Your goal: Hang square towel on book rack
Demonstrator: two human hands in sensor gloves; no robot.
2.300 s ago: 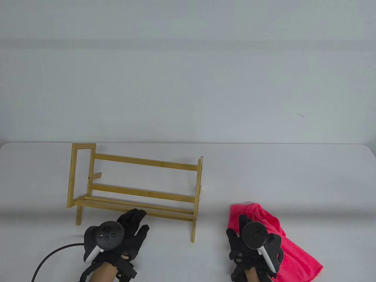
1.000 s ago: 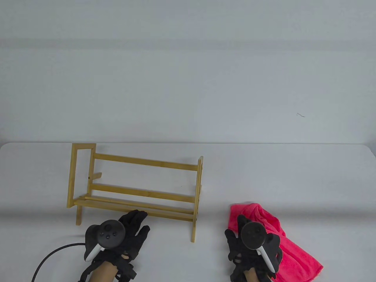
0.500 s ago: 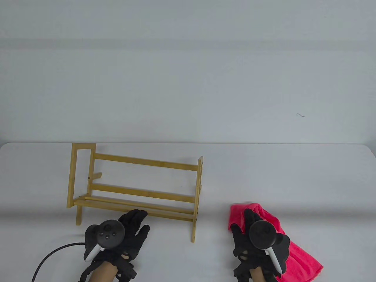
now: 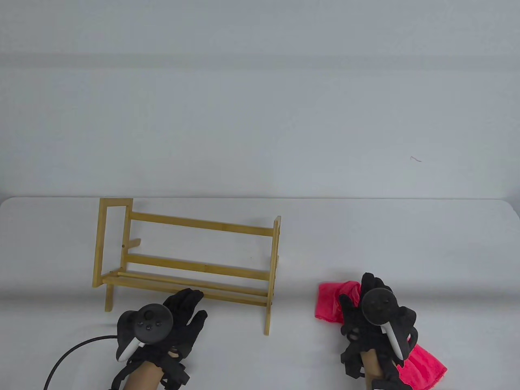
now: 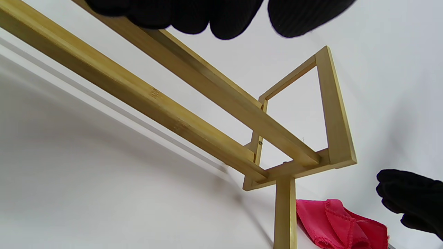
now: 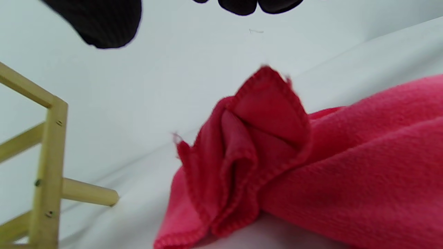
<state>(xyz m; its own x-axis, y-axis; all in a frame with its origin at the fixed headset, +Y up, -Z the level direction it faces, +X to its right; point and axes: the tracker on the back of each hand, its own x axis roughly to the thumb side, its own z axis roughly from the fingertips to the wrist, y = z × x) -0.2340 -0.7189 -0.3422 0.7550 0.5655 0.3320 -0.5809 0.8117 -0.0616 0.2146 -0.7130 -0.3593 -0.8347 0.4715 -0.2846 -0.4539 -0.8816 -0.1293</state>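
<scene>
Hovering with fingers spread, the right hand [image 4: 375,315] is holding nothing above the crumpled pink towel [image 4: 331,302] lying beside the book rack [image 4: 191,260]. Soft, light, floppy; pinching its raised hemmed corner looks best.

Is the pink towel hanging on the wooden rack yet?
No, the pink towel lies crumpled on the table, to the right of the wooden rack and apart from it.

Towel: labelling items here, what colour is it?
Bright pink-red, plain, with a stitched hem; the towel shows best in the right wrist view.
</scene>
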